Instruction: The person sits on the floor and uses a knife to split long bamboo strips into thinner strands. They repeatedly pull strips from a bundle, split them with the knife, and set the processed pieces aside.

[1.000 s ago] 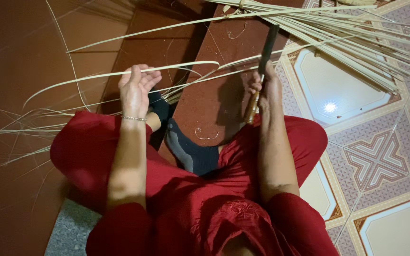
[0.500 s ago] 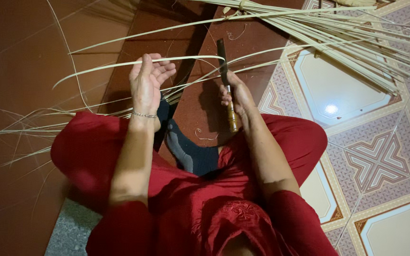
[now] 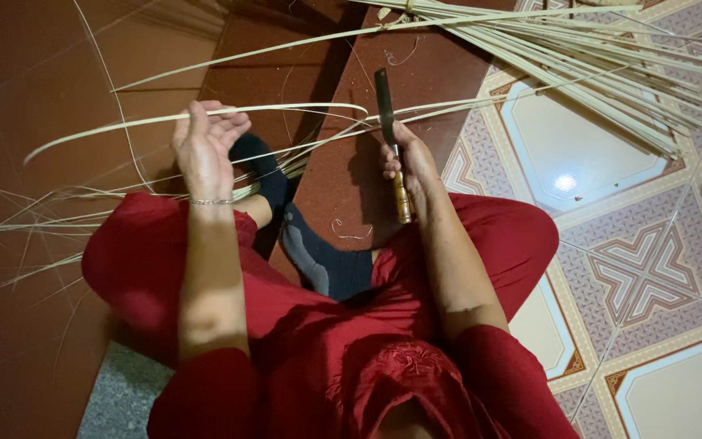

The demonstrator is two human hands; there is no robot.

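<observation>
Seated person on the floor, viewed from above, legs crossed in red trousers (image 3: 148,260) and dark socks (image 3: 318,260). At far left, loose pale strips (image 3: 34,223) lie fanned across the dark red floor (image 3: 34,81), thin, flat and straw-coloured, their ends pointing outward. The left hand (image 3: 205,142), wearing a thin bracelet (image 3: 210,201) at the wrist, is raised palm-up with fingers curled loosely around a long pale strip (image 3: 205,116); the fingers are partly closed on it, and the strip passes through the hand. This strip is narrow, flat and cream-yellow, bowing in a shallow arch from a free end at lower left, across the hand, to a bend near the centre, just beside the knife blade. Several more fine strips run beneath it, from the area of the socks toward the upper right. At centre, the right hand (image 3: 406,162) is clamped around the brown wooden handle of a knife (image 3: 390,138), whose dark, straight blade points upward, away from the body, with the handle's end protruding below the fist. At upper right, a thick bundle of strips (image 3: 578,57), long, straight and pale green-yellow, lies spread over patterned floor tiles (image 3: 652,268) of white, pink and brown.
</observation>
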